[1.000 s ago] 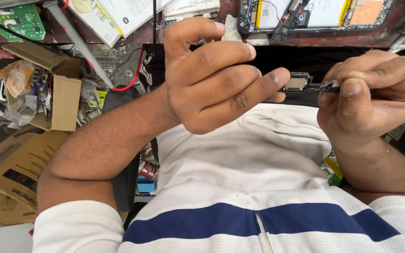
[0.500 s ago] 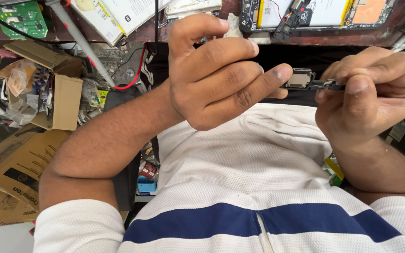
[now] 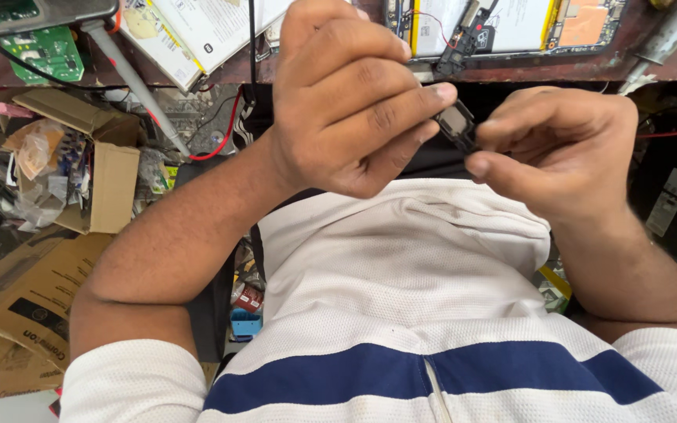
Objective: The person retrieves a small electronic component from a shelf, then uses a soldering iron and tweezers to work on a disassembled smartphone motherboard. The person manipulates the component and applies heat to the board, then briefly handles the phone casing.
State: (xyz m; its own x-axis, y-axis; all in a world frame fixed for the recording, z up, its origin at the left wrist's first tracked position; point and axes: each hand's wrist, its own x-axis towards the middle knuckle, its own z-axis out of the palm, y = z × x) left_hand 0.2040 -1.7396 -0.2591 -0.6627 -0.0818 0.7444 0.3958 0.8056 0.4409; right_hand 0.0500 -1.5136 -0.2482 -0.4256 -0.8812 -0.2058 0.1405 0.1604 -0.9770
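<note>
Small dark part (image 3: 456, 125), matt plastic with a dull metal edge, pinched between bare hands. Shirt (image 3: 401, 298): white knit cloth, finely textured, with a smooth navy band. Cardboard boxes (image 3: 103, 164): rough brown paperboard, creased. Opened device (image 3: 511, 27): glossy white and orange surfaces. Table (image 3: 667, 63): worn, scuffed reddish wood.

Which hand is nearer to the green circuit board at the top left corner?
Left. The left hand is closer to the green circuit board; the right hand lies beyond it, on the far side.
</note>
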